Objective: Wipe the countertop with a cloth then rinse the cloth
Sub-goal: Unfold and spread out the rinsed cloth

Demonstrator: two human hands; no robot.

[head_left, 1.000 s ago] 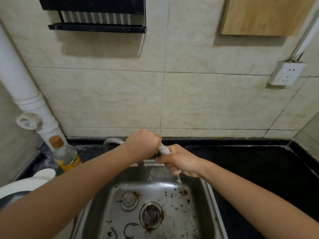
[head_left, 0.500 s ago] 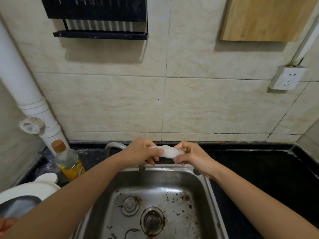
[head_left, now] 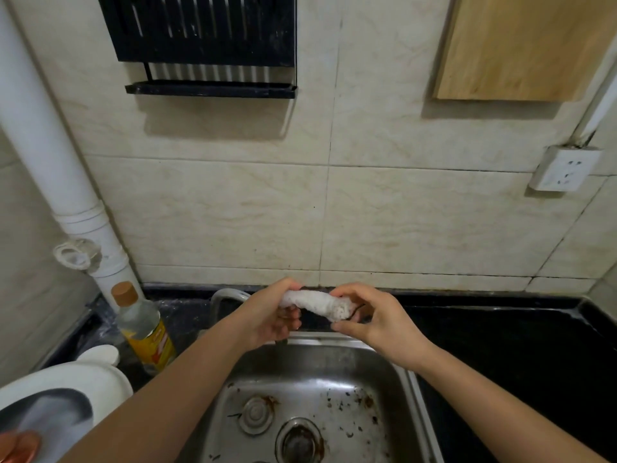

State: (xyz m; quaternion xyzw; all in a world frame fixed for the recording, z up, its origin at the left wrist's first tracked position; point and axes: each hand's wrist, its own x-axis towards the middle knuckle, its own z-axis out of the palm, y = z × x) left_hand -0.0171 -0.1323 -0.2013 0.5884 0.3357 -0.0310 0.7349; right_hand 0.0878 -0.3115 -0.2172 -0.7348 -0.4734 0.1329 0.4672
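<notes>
Pipe, white, is being shown running down the tiled wall at far left. White appliance lid is being cut off by the lower-left corner. Bottle, brown cap and yellow label, is being shown upright on the dark counter just beside the pipe's foot. Black rack is being carried on the wall above. Curved metal faucet is being partly hidden behind the left hand.

Cloth status:
- It is being held in the air between both hands, above the back rim of the sink and in front of the counter's rear edge.
- It is white and is being kept twisted into a short, thick roll, lying roughly level.
- Dark specks are being shown on its right end.
- Its left end is being clenched in the left hand, with the fingers curled round it.
- Its right end is being pinched by the right hand between thumb and fingertips.

Steel sink is being shown below the hands, with brown stains and dark crumbs scattered round the drain. Black glossy countertop is being shown stretching right of the sink. Wooden board is being shown hanging on the wall at upper right. White socket is being shown below it, near the right edge.
</notes>
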